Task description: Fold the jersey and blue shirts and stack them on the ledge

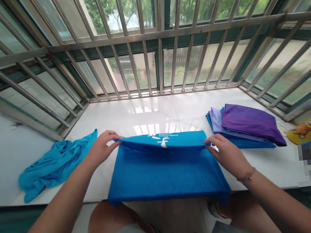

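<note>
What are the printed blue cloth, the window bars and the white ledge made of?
Printed blue cloth: matte fabric, perhaps cotton; it bends limply.
Window bars: probably steel; grey, shiny highlights.
White ledge: glossy, maybe tile or stone; it mirrors the bars.

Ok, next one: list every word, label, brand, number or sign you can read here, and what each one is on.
"INTERNATIONAL": small white print, upside down to the camera, on the blue cloth between the hands.
Other small lettering beside it: too small and blurred to read for certain.
I can read no other text in the view.
</note>
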Motion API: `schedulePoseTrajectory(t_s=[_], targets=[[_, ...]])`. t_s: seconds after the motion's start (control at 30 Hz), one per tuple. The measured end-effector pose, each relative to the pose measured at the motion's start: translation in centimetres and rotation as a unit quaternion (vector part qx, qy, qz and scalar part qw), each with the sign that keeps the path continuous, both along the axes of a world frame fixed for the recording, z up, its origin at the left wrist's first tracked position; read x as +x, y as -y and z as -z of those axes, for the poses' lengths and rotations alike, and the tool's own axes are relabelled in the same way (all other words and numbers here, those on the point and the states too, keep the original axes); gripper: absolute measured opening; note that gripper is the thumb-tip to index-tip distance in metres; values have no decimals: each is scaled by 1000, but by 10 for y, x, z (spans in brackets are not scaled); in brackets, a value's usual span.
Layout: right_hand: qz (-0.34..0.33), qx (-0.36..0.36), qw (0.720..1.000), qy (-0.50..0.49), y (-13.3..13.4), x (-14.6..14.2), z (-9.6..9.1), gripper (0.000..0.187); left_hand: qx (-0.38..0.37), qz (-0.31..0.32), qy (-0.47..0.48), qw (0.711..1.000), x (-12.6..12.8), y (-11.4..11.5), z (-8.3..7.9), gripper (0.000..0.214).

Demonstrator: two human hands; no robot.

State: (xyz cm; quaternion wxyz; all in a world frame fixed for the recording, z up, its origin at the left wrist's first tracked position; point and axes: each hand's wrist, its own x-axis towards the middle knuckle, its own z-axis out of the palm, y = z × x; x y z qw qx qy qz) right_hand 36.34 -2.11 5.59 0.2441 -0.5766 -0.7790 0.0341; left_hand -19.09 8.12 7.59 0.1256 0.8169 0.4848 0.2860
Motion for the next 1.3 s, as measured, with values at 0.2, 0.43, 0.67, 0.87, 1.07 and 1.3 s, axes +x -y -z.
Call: schedulePoseTrajectory(t_s=[0.2,0.43,0.67,0.87,1.07,1.3], targets=[[-39,-59,997,41,52,9,45,24,-41,78,-94,992,-10,90,58,19],[-23,-22,996,89,33,11,31,29,-32,70,-103,992,5,105,69,24],[-42,-70,990,116,46,17,32,25,-125,62,-78,987,9,114,48,21],[77,-103,990,62,41,28,27,26,-165,-67,21,984,0,119,42,31],[245,-182,952,19,1,16,25,38,-240,-270,180,915,-1,83,60,55],[272,-208,939,35,-47,8,39,37,-308,-307,310,846,26,40,67,56]])
